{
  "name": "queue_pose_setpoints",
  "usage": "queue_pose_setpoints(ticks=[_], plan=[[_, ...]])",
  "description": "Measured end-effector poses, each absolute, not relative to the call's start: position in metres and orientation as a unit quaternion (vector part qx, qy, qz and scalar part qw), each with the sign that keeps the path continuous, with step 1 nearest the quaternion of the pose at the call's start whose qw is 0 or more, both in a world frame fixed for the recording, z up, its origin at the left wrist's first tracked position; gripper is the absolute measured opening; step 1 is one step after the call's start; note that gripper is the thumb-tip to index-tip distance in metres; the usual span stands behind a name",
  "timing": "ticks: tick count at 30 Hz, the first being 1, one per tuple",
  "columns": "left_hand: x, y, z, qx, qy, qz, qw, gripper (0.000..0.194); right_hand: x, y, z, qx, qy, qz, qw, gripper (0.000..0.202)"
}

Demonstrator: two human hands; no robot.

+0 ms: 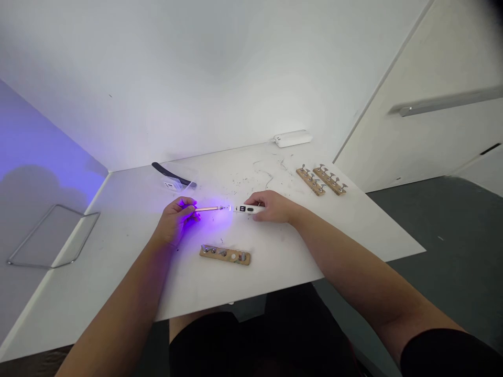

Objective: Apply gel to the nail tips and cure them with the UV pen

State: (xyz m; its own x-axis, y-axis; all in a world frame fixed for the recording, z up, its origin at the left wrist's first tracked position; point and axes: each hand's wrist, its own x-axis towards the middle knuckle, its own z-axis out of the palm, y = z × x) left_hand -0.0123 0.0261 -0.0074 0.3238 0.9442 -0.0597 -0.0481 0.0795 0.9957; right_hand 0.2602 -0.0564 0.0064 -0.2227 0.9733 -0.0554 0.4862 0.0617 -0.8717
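My left hand (pixel 178 215) is closed round a slim rose-gold pen-like tool (pixel 208 209), its tip pointing right. Facing that tip is a white handheld UV lamp (pixel 251 209) with a small dark display, gripped in my right hand (pixel 271 207). Violet light from the lamp falls on the tool tip and my left fingers. What sits at the tip is too small and glaring to make out. Below both hands lies a wooden strip (pixel 223 255) with several small metal stands; a pale round piece is on it.
Two more wooden strips (pixel 310 180) with upright stands are at the right rear. A black curved file (pixel 173 175) and a clear plastic box (pixel 173 184) lie at the left rear. A white elongated device (pixel 293 138) rests by the wall. Dark specks dot the white table (pixel 126 209).
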Motion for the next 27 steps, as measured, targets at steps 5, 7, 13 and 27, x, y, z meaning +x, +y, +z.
queue_pose_setpoints(ticks=[5,7,13,27], plan=[[-0.0139,0.0274,-0.0097,0.548,0.407,0.406,0.607,0.02,0.2602,-0.0567,0.0056,-0.551,-0.658,0.412,0.305,0.033],[-0.0145,0.0284,-0.011,0.552,0.404,0.403,0.608,0.02,0.2603,-0.0569,0.0056,-0.551,-0.657,0.414,0.306,0.033],[-0.0154,0.0306,-0.0137,0.553,0.401,0.393,0.615,0.021,0.2614,-0.0567,0.0058,-0.549,-0.663,0.41,0.302,0.033],[-0.0146,0.0284,-0.012,0.545,0.41,0.397,0.614,0.021,0.2616,-0.0585,0.0085,-0.543,-0.674,0.397,0.305,0.035]])
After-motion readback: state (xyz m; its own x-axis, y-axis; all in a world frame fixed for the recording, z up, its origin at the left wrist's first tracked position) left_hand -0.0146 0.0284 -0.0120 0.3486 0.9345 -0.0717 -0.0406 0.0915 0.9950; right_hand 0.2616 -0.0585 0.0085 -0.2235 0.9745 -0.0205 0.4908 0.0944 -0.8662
